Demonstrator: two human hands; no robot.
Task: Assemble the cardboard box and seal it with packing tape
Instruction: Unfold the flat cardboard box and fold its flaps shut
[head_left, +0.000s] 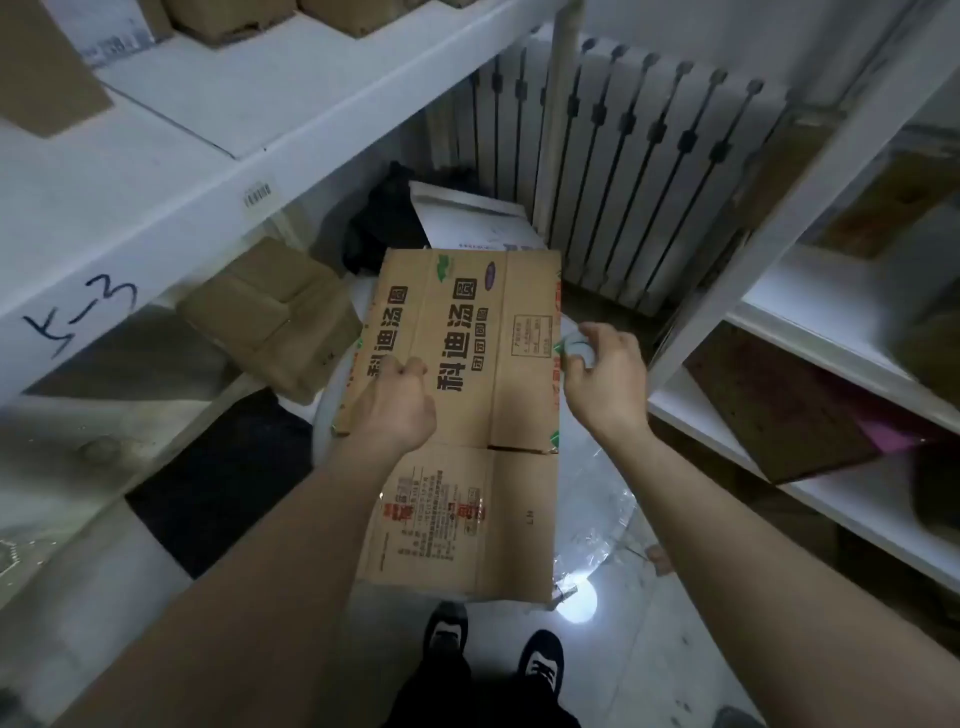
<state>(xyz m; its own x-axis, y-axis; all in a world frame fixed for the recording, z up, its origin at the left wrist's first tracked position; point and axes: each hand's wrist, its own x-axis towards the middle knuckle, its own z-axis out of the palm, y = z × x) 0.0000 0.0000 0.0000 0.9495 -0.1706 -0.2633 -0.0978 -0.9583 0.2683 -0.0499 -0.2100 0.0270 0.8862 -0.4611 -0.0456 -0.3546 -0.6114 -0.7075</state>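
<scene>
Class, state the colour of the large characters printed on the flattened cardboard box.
The characters are black; head view.

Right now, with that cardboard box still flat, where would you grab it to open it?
By its long side edges, one from each side. The cardboard box is flat, lengthwise away from the person. The left hand grips the left edge; the right edge is free beside the right hand, which holds a whitish object.
</scene>
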